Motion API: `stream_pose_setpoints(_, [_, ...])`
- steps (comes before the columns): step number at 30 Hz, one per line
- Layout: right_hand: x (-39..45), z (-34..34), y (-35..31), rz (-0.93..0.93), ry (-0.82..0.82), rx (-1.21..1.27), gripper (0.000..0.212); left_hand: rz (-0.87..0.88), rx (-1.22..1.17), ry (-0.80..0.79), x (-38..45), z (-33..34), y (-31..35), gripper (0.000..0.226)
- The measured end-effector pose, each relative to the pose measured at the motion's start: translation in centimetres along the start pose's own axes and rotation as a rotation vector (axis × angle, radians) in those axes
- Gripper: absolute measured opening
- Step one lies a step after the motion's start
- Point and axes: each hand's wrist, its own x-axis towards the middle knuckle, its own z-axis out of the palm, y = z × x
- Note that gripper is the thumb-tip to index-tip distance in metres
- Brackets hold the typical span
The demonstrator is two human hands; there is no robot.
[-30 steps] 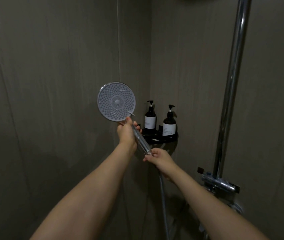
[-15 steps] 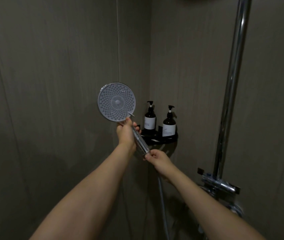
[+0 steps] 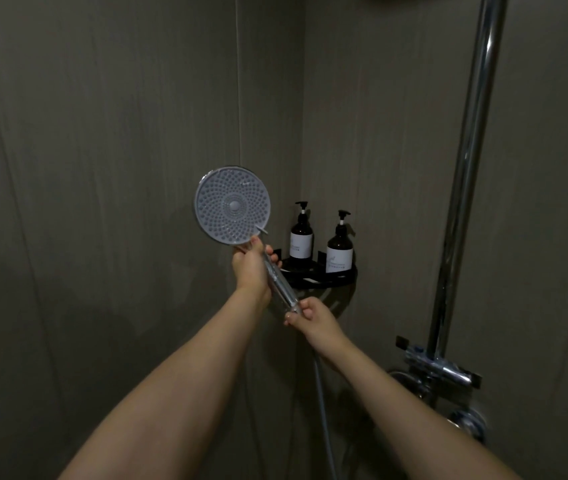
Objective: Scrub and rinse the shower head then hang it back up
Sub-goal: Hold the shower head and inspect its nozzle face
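The shower head (image 3: 233, 205) is a round grey disc with a dotted face turned toward me, held up in front of the dark wall corner. My left hand (image 3: 252, 268) grips the top of its clear handle (image 3: 280, 284), just under the disc. My right hand (image 3: 312, 316) pinches the lower end of the handle, where the grey hose (image 3: 322, 403) hangs down. No water comes from the head.
A black corner shelf (image 3: 324, 280) behind the handle carries two dark pump bottles (image 3: 301, 239) (image 3: 339, 251). A chrome riser pipe (image 3: 466, 174) runs up the right wall to the mixer valve (image 3: 438, 367) below it. Dark tiled walls close in on both sides.
The shower head and both hands have stayed almost in place. My right hand has crept slightly up toward the handle's lower end.
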Motion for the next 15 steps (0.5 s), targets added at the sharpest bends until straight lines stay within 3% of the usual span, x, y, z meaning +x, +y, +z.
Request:
stream_pose_setpoints(5, [-0.3,-0.4,0.0,-0.019,-0.047,-0.087,0.008,0.001,0.027,-0.016,-0.3,0.2,0.0,0.015])
stream_pose_setpoints(7, [-0.2,-0.4,0.2,-0.016,-0.048,-0.161,0.016,0.007,0.032,-0.026,-0.5,0.3,0.1,0.015])
stream_pose_setpoints(10, [0.0,0.0,0.2,0.063,-0.058,-0.079,0.025,0.018,0.048,-0.046,-0.7,0.7,0.2,0.014])
stream_pose_setpoints(15, [-0.6,-0.2,-0.6,0.107,-0.126,-0.063,0.023,0.024,0.073,-0.092,-1.1,0.9,0.3,0.011])
